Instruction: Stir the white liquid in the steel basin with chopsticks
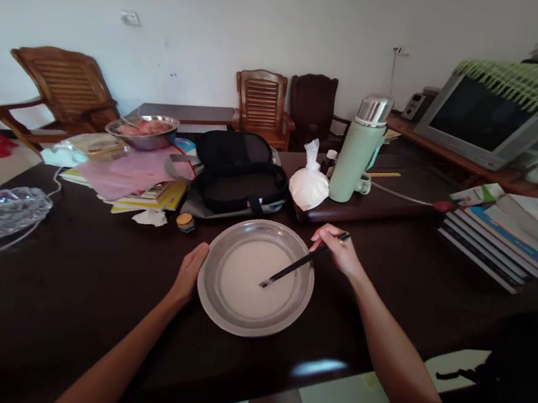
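Note:
A round metal basin stands on the dark table, with a milky white liquid inside. At its left rim, my left hand grips the edge; the fingertips are partly hidden. My right hand is above the right rim, closed around black chopsticks. They slant down to the left, and their tips touch the white liquid near the middle. Just behind the basin sits a tied plastic bag of white powder.
A green thermos is beside the bag. Behind the basin lie a black backpack and a small round jar. A bowl of raw meat rests at back left, a glass dish at left, stacked books at right.

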`<state>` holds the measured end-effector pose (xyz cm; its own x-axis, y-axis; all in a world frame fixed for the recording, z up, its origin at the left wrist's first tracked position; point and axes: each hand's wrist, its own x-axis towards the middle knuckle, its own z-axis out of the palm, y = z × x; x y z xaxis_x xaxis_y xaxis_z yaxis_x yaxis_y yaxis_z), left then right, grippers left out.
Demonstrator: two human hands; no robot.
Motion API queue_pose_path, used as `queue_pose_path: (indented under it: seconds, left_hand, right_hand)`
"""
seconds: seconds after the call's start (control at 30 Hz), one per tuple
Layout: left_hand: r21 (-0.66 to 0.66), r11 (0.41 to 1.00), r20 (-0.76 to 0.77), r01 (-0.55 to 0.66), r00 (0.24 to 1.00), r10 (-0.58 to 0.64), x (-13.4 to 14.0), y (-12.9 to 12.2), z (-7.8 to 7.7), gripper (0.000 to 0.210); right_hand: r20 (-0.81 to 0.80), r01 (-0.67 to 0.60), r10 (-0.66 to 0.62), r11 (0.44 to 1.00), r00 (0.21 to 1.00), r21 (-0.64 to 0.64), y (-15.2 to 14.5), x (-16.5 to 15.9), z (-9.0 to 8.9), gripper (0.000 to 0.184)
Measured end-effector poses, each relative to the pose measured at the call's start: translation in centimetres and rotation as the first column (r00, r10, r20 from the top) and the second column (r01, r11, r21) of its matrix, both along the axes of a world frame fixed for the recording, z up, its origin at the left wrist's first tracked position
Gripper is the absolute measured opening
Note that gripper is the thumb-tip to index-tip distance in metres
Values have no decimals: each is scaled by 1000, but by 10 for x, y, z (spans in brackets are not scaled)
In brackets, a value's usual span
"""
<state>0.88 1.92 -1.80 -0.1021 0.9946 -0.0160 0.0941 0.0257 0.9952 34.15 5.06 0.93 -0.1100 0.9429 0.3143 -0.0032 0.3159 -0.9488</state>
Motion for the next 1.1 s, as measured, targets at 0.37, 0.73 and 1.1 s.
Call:
queue_pose_path:
  seconds: [0.37, 0.73, 1.1]
  left_hand:
    - [4, 1000, 6, 12, 1000, -12, 1, 1, 1, 47]
    - [36, 999, -40, 13, 999, -12, 3, 0, 5, 45]
    - [23, 1000, -63, -5, 998, 6, 5, -3, 8, 45]
  right_hand:
    - [23, -10, 10, 1000, 1000, 11, 4, 7, -4, 35]
    - [28, 39, -40, 998, 999, 46, 7, 14, -7, 31]
    - [-16, 62, -61, 997, 998, 41, 6, 11, -8, 32]
